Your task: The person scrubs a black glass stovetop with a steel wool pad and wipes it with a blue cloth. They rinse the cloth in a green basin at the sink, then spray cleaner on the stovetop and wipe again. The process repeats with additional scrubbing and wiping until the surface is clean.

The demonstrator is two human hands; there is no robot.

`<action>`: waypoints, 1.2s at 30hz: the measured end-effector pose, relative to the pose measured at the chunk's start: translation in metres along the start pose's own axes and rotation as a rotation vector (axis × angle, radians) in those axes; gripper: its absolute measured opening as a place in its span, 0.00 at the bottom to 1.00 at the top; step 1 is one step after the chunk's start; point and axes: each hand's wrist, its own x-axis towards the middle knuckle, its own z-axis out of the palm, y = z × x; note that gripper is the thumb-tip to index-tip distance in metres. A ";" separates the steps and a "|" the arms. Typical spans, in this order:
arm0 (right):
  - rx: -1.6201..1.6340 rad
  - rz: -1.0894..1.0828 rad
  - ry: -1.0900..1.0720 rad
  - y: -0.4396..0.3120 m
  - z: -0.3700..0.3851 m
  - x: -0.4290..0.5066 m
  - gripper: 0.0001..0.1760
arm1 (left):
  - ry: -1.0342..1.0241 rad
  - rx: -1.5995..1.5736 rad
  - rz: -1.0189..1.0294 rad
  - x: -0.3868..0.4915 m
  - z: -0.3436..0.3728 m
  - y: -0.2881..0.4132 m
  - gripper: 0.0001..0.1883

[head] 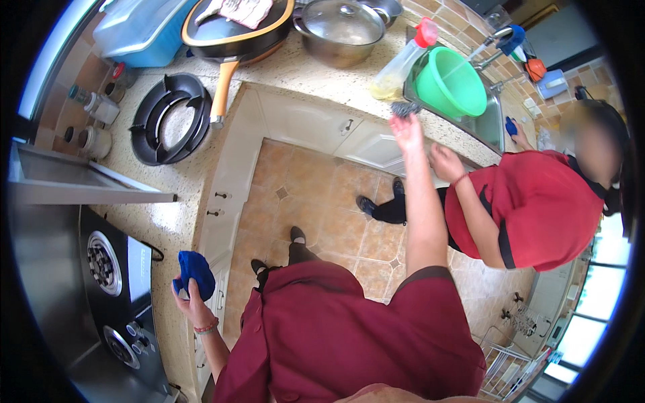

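Note:
A bunched blue cloth (195, 274) is gripped in my left hand (194, 305), held beside the counter edge near the gas cooktop (118, 297). My right arm stretches out toward the sink (491, 95). At the fingertips of my right hand (407, 133) is a grey steel wool scourer (404, 108), just at the counter's edge. Close to it stand a spray bottle (398, 68) with a red head and yellowish liquid, and a green plastic basin (451, 83) tilted in the sink. Water runs from the faucet (496, 35) into the basin.
A co-worker in a red shirt (544, 211) stands close on the right, one hand (521, 136) on a blue cloth. A black pan support (171, 118), a frying pan (242, 30) with protruding handle and a lidded pot (342, 35) occupy the counter (272, 70). Jars (95, 141) line the wall.

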 end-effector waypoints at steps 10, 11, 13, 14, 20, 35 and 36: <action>-0.352 -0.120 0.035 0.008 -0.062 0.055 0.23 | -0.017 -0.351 -0.196 -0.012 -0.012 0.004 0.17; -0.370 -0.124 0.060 0.021 -0.058 0.041 0.22 | -0.044 -0.422 -0.189 -0.011 -0.013 0.004 0.17; -0.360 -0.022 -0.095 0.058 -0.048 -0.007 0.19 | -0.045 -0.487 -0.219 -0.009 -0.012 0.007 0.18; -0.319 0.119 -0.232 0.082 -0.034 -0.037 0.18 | -0.065 -0.464 -0.203 -0.009 -0.011 0.009 0.18; -0.587 0.888 -1.082 0.268 0.065 -0.291 0.43 | -0.338 -0.086 0.063 -0.014 -0.024 0.038 0.18; -0.326 0.607 -1.215 0.306 0.152 -0.495 0.23 | -0.238 -0.270 -0.075 -0.041 -0.172 -0.020 0.12; -0.155 0.635 -1.258 0.304 0.153 -0.499 0.23 | -0.257 -0.396 -0.058 -0.040 -0.172 -0.024 0.12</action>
